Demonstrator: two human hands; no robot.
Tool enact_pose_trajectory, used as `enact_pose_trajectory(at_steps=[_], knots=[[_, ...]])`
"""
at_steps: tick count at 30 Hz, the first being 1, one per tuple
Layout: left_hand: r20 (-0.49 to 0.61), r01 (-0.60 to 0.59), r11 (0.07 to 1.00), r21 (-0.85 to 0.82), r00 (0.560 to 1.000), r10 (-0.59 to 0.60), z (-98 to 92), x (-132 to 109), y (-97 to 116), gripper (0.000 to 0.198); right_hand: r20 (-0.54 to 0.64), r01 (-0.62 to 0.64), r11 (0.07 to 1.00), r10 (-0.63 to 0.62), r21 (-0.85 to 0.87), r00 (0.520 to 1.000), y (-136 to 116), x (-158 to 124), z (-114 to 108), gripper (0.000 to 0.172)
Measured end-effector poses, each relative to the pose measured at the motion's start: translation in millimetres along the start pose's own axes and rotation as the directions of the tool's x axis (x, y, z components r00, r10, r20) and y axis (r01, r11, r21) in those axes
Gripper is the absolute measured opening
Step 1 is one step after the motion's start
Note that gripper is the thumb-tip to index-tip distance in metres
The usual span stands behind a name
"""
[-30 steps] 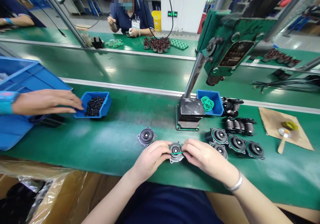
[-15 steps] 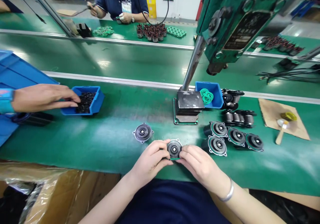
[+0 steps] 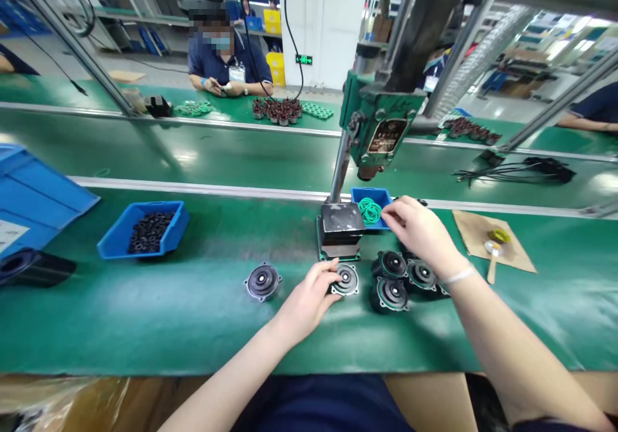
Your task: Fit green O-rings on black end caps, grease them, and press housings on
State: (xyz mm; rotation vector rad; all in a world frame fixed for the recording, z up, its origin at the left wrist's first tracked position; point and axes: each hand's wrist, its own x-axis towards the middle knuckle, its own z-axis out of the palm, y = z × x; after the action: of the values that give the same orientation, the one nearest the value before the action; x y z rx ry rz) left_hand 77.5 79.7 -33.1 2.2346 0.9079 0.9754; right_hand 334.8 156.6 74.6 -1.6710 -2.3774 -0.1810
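Several dark housings, press standing behind, brush

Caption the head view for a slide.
Left grip on a round housing, right grip at a bin of green rings.

Centre of the bench: press base, ring bin just behind and to its right, rings inside. In front of the base: motor housing, left hand at its left side; lone housing farther left, housing cluster to the right. At the ring bin's right edge: right hand. Right: cardboard, brush across its front edge. Left, farther back than the lone housing: parts bin; left of that, crate, with casing in front
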Motion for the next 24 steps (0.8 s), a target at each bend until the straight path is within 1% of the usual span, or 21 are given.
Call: enact_pose_trajectory(at_steps=[2, 4, 5, 6, 7, 9, 10, 11, 13, 15, 17, 19, 21, 22, 24], knots=[[0.022, -0.028, 0.998, 0.058, 0.999, 0.027, 0.6, 2.0, 9.1, 0.043, 0.103, 0.004, 0.997, 0.003, -0.073, 0.995, 27.1, 28.1, 13.3, 0.022], [0.016, -0.065, 0.993, 0.096, 0.998, 0.064, -7.3, -4.2, 19.1, 0.052, 0.163, 0.061, 0.995, -0.046, -0.083, 0.986, 42.6, 48.3, 34.1, 0.022], [-0.013, -0.078, 0.990, 0.120, 0.997, 0.080, -14.5, -9.7, 22.8, 0.054, 0.187, 0.087, 0.993, -0.070, -0.086, 0.980, 46.7, 55.5, 44.7, 0.020], [-0.065, -0.074, 0.985, 0.157, 0.994, 0.085, -23.5, -16.3, 24.8, 0.054, 0.208, 0.111, 0.990, -0.090, -0.088, 0.974, 49.6, 61.1, 54.2, 0.017], [-0.137, -0.044, 0.977, 0.208, 0.988, 0.074, -33.6, -23.7, 24.8, 0.054, 0.226, 0.131, 0.988, -0.108, -0.087, 0.968, 52.0, 65.5, 62.0, 0.013], [-0.287, 0.095, 0.945, 0.312, 0.958, -0.001, -54.2, -39.2, 18.3, 0.058, 0.248, 0.159, 0.984, -0.136, -0.077, 0.959, 57.2, 72.2, 71.4, 0.011], [-0.337, 0.185, 0.923, 0.337, 0.939, -0.065, -63.2, -46.6, 12.1, 0.062, 0.254, 0.169, 0.983, -0.147, -0.067, 0.956, 60.6, 75.1, 73.2, 0.013], [-0.358, 0.265, 0.905, 0.334, 0.923, -0.138, -70.5, -53.2, 4.6, 0.067, 0.258, 0.177, 0.983, -0.157, -0.054, 0.953, 64.2, 77.8, 73.4, 0.014], [-0.334, 0.371, 0.890, 0.266, 0.901, -0.276, -78.6, -63.0, -11.1, 0.071, 0.264, 0.182, 0.983, -0.168, -0.030, 0.950, 71.6, 82.7, 70.7, 0.016], [-0.292, 0.416, 0.895, 0.161, 0.886, -0.359, -79.5, -67.6, -22.3, 0.067, 0.272, 0.179, 0.984, -0.169, -0.010, 0.947, 77.5, 85.8, 66.1, 0.016], [-0.229, 0.420, 0.905, 0.070, 0.889, -0.395, -76.8, -67.8, -25.5, 0.064, 0.277, 0.165, 0.986, -0.160, 0.004, 0.947, 81.0, 85.8, 61.4, 0.015], [-0.120, 0.393, 0.919, 0.038, 0.915, -0.386, -73.3, -65.0, -22.3, 0.064, 0.280, 0.139, 0.990, -0.136, 0.008, 0.950, 81.6, 82.6, 57.7, 0.014], [-0.026, 0.358, 0.929, 0.089, 0.934, -0.357, -69.1, -60.7, -17.3, 0.068, 0.283, 0.109, 0.994, -0.106, 0.005, 0.953, 79.7, 77.9, 55.5, 0.012], [-0.017, 0.353, 0.925, 0.143, 0.935, -0.354, -66.7, -58.1, -15.2, 0.070, 0.286, 0.095, 0.995, -0.092, 0.004, 0.954, 78.0, 75.7, 54.9, 0.012], [-0.069, 0.366, 0.893, 0.261, 0.930, -0.361, -62.3, -52.5, -12.5, 0.073, 0.287, 0.071, 0.997, -0.069, 0.003, 0.956, 74.3, 72.8, 53.9, 0.017]])
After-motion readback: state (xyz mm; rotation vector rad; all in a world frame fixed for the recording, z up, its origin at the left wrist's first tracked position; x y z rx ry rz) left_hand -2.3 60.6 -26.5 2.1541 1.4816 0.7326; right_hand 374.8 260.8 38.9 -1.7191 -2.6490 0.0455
